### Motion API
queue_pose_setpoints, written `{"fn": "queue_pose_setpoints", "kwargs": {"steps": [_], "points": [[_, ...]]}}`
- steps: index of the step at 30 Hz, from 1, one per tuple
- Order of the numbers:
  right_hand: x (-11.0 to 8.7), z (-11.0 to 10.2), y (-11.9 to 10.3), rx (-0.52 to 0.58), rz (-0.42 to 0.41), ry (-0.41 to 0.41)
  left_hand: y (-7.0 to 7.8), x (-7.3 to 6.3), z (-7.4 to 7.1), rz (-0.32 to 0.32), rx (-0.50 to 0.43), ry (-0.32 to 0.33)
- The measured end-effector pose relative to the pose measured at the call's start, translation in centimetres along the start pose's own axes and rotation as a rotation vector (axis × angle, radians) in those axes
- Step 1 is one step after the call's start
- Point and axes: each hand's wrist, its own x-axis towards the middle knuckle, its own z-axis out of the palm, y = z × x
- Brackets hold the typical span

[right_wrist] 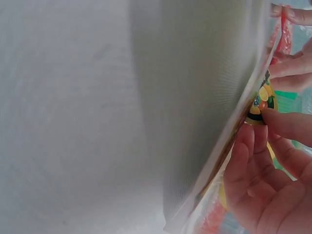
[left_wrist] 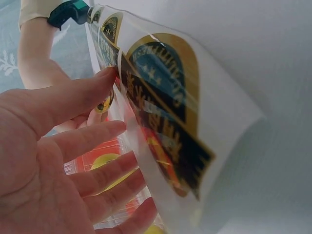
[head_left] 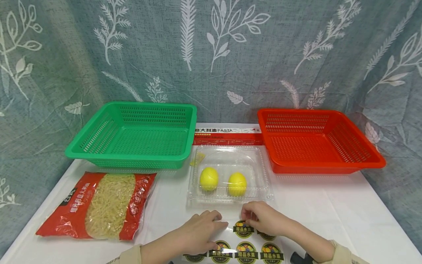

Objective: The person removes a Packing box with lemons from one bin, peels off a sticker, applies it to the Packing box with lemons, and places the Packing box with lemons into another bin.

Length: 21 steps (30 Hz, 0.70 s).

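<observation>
Reading 精品水果 upright to you in the head view, a glossy white sheet of round black-and-gold stickers in left-right rows lies on the white desk. Left wrist: your left hand spreads its fingers, thumb touching the sheet. Right wrist: your right hand pinches one sticker.

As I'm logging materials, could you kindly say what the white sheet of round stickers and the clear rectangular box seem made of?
White sheet of round stickers: glossy paper or film, unclear which; it bends and shines.
Clear rectangular box: probably thin, shiny plastic, being see-through with highlights.
</observation>
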Motion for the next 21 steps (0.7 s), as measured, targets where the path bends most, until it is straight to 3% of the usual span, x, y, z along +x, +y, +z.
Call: {"fn": "queue_pose_setpoints", "kwargs": {"steps": [21], "points": [[-1.6, -1.6, -0.6, 0.156, -0.017, -0.003, 0.1, 0.0, -0.1, -0.006, 0.004, 0.002]]}}
